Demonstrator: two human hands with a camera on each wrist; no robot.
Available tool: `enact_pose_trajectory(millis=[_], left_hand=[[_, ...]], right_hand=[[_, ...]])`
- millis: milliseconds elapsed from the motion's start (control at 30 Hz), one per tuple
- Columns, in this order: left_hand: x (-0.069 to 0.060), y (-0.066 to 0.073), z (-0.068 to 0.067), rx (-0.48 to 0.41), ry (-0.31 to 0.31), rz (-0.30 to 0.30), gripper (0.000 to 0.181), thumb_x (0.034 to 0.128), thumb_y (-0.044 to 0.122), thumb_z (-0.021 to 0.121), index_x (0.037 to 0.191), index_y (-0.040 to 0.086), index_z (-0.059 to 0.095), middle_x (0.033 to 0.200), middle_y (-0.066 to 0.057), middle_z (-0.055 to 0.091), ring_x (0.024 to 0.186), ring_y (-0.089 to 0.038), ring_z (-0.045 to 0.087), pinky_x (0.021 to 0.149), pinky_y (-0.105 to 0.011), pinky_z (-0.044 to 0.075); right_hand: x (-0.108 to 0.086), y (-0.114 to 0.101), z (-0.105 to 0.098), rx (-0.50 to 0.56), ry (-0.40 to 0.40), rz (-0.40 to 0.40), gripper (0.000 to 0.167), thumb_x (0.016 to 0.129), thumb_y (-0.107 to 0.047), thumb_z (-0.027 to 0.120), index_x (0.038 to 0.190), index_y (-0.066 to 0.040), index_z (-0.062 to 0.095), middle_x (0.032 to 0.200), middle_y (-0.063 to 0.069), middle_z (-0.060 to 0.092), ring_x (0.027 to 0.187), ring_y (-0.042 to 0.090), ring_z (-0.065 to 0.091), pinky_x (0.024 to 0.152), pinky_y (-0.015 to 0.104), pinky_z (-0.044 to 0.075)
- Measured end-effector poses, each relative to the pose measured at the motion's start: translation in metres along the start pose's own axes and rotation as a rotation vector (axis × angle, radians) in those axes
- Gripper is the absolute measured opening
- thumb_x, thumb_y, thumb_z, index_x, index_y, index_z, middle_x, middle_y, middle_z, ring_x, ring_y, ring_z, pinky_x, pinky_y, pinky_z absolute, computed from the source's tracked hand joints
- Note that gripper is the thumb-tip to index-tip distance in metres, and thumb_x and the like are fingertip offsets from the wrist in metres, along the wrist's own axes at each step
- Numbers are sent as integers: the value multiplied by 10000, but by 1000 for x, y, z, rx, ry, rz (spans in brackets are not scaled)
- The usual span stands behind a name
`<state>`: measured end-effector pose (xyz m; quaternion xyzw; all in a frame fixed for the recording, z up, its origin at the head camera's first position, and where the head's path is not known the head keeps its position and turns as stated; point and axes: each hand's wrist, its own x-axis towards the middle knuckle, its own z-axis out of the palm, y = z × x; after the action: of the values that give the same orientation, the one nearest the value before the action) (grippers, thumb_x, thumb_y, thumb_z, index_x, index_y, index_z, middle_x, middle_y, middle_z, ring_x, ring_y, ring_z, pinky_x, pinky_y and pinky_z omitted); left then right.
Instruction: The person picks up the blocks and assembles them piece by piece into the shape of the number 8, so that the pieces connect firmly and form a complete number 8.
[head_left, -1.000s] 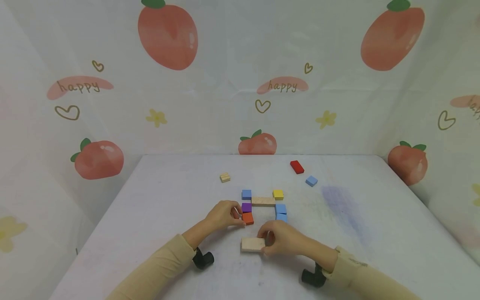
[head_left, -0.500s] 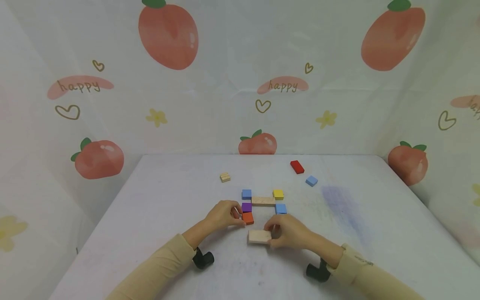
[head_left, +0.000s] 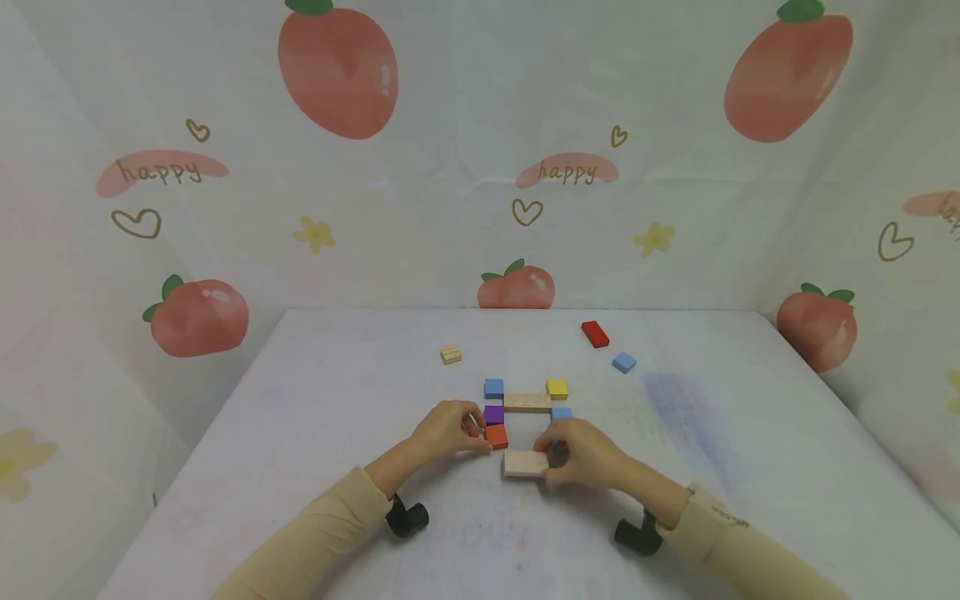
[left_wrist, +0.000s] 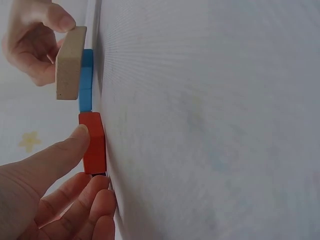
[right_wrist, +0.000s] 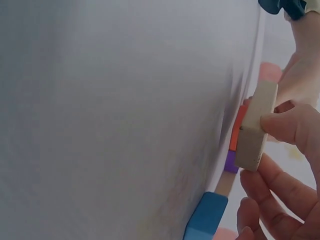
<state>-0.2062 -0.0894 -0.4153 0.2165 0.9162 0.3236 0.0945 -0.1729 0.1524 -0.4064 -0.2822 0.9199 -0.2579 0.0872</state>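
My right hand (head_left: 587,454) pinches a plain wooden block (head_left: 525,464) by its right end, thumb on one side and fingers on the other. In the left wrist view this block is held just off the cloth. The thumb of my left hand (head_left: 448,429) lies against an orange block (head_left: 496,437), its curled fingers at the block's other end. Beyond it sits a purple block (head_left: 493,414). A blue block (head_left: 561,413) stands opposite, partly covered by my right hand. Between the two sides lies another wooden block (head_left: 527,403).
Behind the purple block is a blue block (head_left: 493,388), with a yellow block (head_left: 557,389) across from it. Farther back lie small wooden pieces (head_left: 451,355), a red block (head_left: 596,334) and a loose blue block (head_left: 624,362). A patterned cloth (head_left: 420,250) hangs behind the table.
My right hand has carried the wooden block away from me and to the right, closer to the orange block. The near blue block has become hidden behind that hand. My left hand has stayed put.
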Motion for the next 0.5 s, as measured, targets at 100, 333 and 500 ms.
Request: enact_pose_trajectory(millis=[100, 333, 500], left_hand=[[0, 0, 0, -2, -2, -2, 270, 719, 225, 799, 887, 75, 650, 745, -3, 641, 672, -91, 520, 594, -211, 424], [0, 1, 0, 2, -6, -14, 269, 722, 220, 798, 894, 75, 650, 751, -8, 643, 673, -94, 519, 592, -211, 424], [0, 2, 0, 7, -8, -26, 272, 718, 225, 800, 893, 79, 651, 749, -4, 637, 675, -96, 519, 592, -212, 424]], right_hand=[[1, 3, -1, 0, 1, 10, 263, 713, -180, 765, 956, -99, 706, 902, -52, 649, 802, 92, 504, 703, 205, 448], [5, 8, -3, 3, 10, -9, 257, 708, -181, 774, 940, -89, 712, 864, -39, 616, 763, 95, 487, 666, 192, 425], [6, 10, -6, 0, 12, -13, 247, 713, -177, 776, 933, -82, 717, 836, -33, 593, 743, 95, 475, 656, 180, 415]])
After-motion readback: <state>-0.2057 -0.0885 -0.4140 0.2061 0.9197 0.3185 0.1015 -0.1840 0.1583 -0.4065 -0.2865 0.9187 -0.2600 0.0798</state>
